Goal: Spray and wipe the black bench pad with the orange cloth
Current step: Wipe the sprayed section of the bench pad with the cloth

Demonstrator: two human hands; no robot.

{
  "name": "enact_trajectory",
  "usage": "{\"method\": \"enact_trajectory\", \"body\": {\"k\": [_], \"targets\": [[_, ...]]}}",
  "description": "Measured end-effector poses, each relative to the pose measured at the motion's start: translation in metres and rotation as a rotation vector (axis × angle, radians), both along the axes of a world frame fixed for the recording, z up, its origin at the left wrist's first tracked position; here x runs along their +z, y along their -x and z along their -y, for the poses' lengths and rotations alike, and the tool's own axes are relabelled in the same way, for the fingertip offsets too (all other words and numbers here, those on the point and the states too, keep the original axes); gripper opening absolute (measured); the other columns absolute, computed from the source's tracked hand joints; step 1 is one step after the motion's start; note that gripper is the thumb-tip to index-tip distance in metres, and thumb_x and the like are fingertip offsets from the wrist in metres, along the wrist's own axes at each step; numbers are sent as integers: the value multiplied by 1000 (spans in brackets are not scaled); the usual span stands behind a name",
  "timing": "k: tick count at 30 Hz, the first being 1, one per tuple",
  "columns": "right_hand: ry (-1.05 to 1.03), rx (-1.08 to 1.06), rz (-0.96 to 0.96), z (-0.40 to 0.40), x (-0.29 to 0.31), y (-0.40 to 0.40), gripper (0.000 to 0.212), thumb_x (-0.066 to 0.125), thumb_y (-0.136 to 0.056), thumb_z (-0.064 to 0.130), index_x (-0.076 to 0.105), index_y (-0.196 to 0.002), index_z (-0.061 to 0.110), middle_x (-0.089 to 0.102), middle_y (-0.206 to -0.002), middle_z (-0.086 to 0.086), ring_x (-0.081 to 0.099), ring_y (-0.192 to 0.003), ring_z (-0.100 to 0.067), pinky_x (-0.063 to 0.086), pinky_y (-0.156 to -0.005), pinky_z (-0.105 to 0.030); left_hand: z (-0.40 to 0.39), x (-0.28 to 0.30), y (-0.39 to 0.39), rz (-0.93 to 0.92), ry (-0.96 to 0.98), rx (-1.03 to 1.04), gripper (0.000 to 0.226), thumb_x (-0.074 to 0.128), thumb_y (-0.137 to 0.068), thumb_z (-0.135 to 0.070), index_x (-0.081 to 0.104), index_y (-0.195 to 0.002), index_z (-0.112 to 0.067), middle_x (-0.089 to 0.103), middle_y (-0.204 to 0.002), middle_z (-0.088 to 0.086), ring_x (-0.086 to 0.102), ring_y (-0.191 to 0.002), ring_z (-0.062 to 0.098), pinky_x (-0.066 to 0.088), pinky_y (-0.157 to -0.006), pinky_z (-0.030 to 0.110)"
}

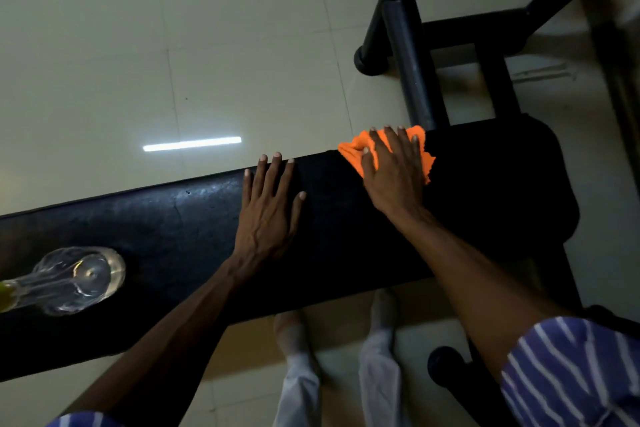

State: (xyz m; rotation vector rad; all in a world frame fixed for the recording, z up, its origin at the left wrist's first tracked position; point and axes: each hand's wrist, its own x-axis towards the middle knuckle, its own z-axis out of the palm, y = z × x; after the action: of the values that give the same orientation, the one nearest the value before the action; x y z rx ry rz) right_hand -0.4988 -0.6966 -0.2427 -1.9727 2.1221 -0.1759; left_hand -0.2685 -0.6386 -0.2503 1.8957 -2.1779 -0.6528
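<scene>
Orange cloth (353, 148) sat bunched at the far edge of the black bench pad (173, 229), toward its right end. Right hand (394, 177) lay flat on top of the cloth, fingers spread; its grip was open, pressing down rather than closed around the cloth. Left hand (270, 211) rested palm down on the bare pad just beside it, grip open, fingers splayed and holding nothing. The two hands were near each other but apart. Clear plastic bottle (79, 279) lay on its side on the pad at the far left, well apart from both hands, with a yellowish cap end at the frame edge. No label or writing was readable on the bottle, cloth or pad. Striped blue-and-white sleeve (571, 374) showed at lower right. Black metal frame (412, 66) stood on the pale tiled floor (173, 28) behind the pad. A bright strip of light reflected on the floor.
</scene>
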Motion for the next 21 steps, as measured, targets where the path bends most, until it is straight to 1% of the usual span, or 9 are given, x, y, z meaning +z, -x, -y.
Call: {"method": "enact_trajectory", "body": {"k": [2, 4, 7, 8, 10, 13, 16, 18, 21], "targets": [[30, 49, 58, -13, 0, -24, 50, 46, -106, 39, 56, -151, 20, 49, -161, -13, 39, -153, -37, 19, -131, -51, 1, 1, 6, -1, -4, -4, 58, 43, -109, -36, 33, -161, -13, 23, -171, 13, 13, -161, 33, 9, -130, 55], [55, 223, 91, -27, -1, -33, 52, 46, -107, 41, 52, -155, 22, 44, -166, -11, 37, -156, -34, 21, -131, -51, 3, 1, 12, 5, -19, 10, 58, 43, -109, -36, 34, -160, -12, 23, -171, 13, 13, -161, 33, 9, -130, 56], [39, 410, 46, -21, 0, 1, 54, 44, -109, 39, 43, -160, 21, 36, -170, -10, 32, -160, -31, 22, -132, -50, 4, 3, 20, 11, -33, 8, 59, 40, -108, -38, 33, -160, -11, 23, -171, 13, 12, -161, 33, 8, -130, 56], [21, 439, 26, -17, 1, 16, 55, 45, -109, 36, 42, -161, 20, 34, -171, -11, 31, -160, -31, 22, -133, -49, 4, 5, 22, 13, -34, 0, 61, 37, -108, -40, 32, -161, -11, 22, -171, 13, 10, -161, 32, 7, -131, 55], [6, 380, 21, -9, 2, 50, 53, 48, -109, 31, 43, -160, 16, 34, -170, -14, 31, -159, -34, 21, -133, -49, 5, 7, 25, 15, -38, -6, 63, 32, -107, -44, 28, -163, -14, 19, -173, 11, 6, -162, 29, 4, -131, 53], [20, 178, 15, -1, 8, 94, 50, 47, -110, 27, 46, -157, 8, 36, -168, -19, 30, -159, -38, 21, -132, -51, 7, 8, 34, 12, -46, -25, 65, 27, -107, -46, 25, -164, -16, 14, -174, 9, 2, -162, 27, 2, -132, 51], [39, 32, 45, 5, 12, 73, 48, 48, -107, 23, 54, -150, 4, 44, -162, -23, 36, -155, -41, 19, -132, -53, 12, 7, 46, 16, -47, -42, 64, 29, -107, -45, 26, -163, -16, 15, -173, 9, 4, -162, 28, 4, -132, 53], [49, 62, 120, -3, 12, 39, 47, 50, -105, 24, 57, -149, 7, 47, -161, -21, 41, -153, -39, 22, -131, -52, 13, 8, 55, 23, -45, -33, 63, 32, -106, -42, 31, -162, -13, 19, -172, 11, 9, -162, 31, 8, -131, 55], [21, 296, 183, -14, 11, 23, 51, 51, -105, 26, 52, -153, 9, 43, -164, -18, 39, -155, -37, 23, -132, -49, 15, 7, 67, 32, -46, -36, 63, 34, -105, -42, 36, -160, -10, 25, -170, 14, 15, -160, 35, 11, -130, 56]]}}
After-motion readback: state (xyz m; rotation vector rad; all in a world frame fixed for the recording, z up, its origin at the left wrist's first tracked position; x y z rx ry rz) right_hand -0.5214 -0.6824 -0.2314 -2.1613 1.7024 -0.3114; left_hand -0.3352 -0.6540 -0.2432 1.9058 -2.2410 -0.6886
